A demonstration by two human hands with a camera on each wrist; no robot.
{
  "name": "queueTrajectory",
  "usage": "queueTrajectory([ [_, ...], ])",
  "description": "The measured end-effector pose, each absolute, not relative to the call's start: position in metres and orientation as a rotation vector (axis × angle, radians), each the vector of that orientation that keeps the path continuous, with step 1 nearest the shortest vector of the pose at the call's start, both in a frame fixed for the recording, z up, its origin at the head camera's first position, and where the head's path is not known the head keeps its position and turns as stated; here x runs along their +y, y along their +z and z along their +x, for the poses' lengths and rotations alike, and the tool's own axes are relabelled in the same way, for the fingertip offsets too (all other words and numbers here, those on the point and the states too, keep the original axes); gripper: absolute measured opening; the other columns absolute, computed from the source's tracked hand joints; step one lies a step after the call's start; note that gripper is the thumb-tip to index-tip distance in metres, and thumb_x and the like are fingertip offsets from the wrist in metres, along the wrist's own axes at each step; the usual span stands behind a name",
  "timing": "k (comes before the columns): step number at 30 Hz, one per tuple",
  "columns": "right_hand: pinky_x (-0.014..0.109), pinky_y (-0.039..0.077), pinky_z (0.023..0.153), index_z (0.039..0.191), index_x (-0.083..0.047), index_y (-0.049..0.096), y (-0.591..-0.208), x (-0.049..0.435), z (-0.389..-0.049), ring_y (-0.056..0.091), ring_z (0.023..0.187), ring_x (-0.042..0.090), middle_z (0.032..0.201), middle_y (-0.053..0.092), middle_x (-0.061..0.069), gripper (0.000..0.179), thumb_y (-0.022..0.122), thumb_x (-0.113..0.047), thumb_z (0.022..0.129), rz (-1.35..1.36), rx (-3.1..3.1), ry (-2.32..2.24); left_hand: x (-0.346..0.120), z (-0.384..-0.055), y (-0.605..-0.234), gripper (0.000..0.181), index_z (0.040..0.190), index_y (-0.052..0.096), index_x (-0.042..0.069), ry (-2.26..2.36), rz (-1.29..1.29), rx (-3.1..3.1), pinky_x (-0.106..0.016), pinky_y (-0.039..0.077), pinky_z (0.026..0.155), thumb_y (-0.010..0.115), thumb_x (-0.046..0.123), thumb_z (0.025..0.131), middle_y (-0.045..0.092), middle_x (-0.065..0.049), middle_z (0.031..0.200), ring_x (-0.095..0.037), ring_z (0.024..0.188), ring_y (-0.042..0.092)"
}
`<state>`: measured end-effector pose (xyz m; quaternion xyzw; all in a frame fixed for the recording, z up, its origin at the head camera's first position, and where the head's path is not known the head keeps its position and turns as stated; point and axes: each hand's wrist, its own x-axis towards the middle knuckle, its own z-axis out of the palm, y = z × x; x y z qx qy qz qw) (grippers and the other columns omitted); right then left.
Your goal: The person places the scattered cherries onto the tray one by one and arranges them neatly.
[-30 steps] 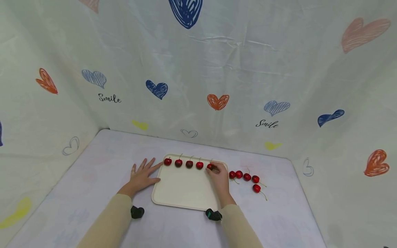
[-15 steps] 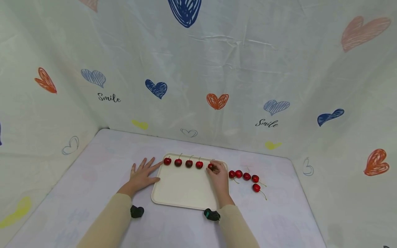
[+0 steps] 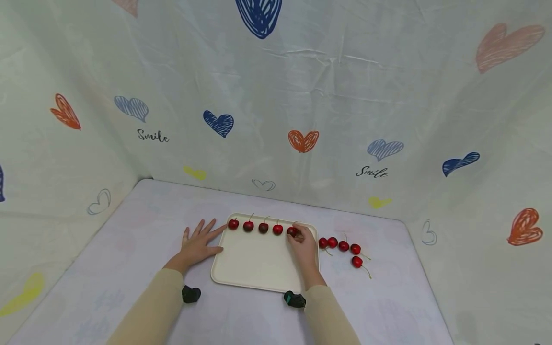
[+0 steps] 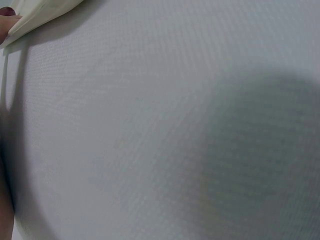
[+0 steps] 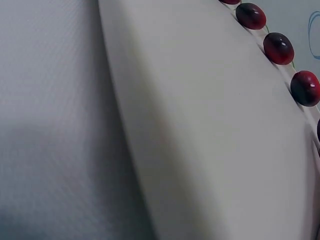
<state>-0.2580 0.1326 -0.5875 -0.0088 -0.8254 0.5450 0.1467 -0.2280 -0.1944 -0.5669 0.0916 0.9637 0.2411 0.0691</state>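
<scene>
A cream rectangular tray (image 3: 258, 268) lies on the table, with a row of dark red cherries along its far edge, stems pointing away. At the right end of that row, my right hand (image 3: 305, 244) pinches a cherry (image 3: 292, 231) between thumb and fingers, low over the tray. My left hand (image 3: 196, 247) lies spread at the tray's left side, its fingertips touching the rim. In the right wrist view, the tray (image 5: 200, 125) fills the middle and several row cherries (image 5: 278, 48) show at upper right. The left wrist view holds mostly tablecloth, with a tray corner (image 4: 42, 12) at top left.
Right of the tray, several loose cherries (image 3: 343, 246) with stems lie on the white table (image 3: 388, 306). Dark wrist devices sit by both sleeves. A pale curtain (image 3: 258, 86) printed with hearts hangs behind the table.
The right hand shifts very slightly at the end of the row, still pinching the cherry. The left hand and the other cherries stay where they were.
</scene>
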Motion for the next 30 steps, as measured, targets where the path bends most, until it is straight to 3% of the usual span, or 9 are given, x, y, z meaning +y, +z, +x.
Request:
queueTrajectory([
  [7,0.026,0.055,0.073,0.106,-0.002,0.07,-0.5919,0.1316,-0.2608,0.065,0.08,0.022,0.103,0.065,0.01,0.028,0.078,0.0,0.079,0.011,-2.384,1.529,-0.1947,-0.2291,-0.5684,0.069,0.149,0.043,0.02,0.726,0.271,2.902,-0.07,-0.01,0.105,0.066,0.042,0.087,0.022,-0.018,0.158,-0.046,0.144,0.003],
  [22,0.027,0.055,0.074,0.112,-0.003,0.07,-0.5915,0.1304,-0.2621,0.066,0.082,0.023,0.107,0.065,0.01,0.032,0.078,-0.002,0.081,0.028,-2.391,1.549,-0.1943,-0.2289,-0.5695,0.069,0.148,0.043,0.02,0.727,0.262,2.905,-0.07,-0.01,0.105,0.066,0.042,0.087,0.022,-0.018,0.158,-0.046,0.144,0.003],
  [30,0.025,0.055,0.072,0.108,-0.003,0.072,-0.5933,0.1304,-0.2638,0.065,0.081,0.021,0.104,0.064,0.008,0.029,0.079,-0.003,0.08,0.028,-2.397,1.497,-0.1948,-0.2287,-0.5684,0.069,0.149,0.042,0.021,0.735,0.269,2.901,-0.07,-0.009,0.105,0.066,0.042,0.087,0.022,-0.018,0.158,-0.045,0.144,0.003],
])
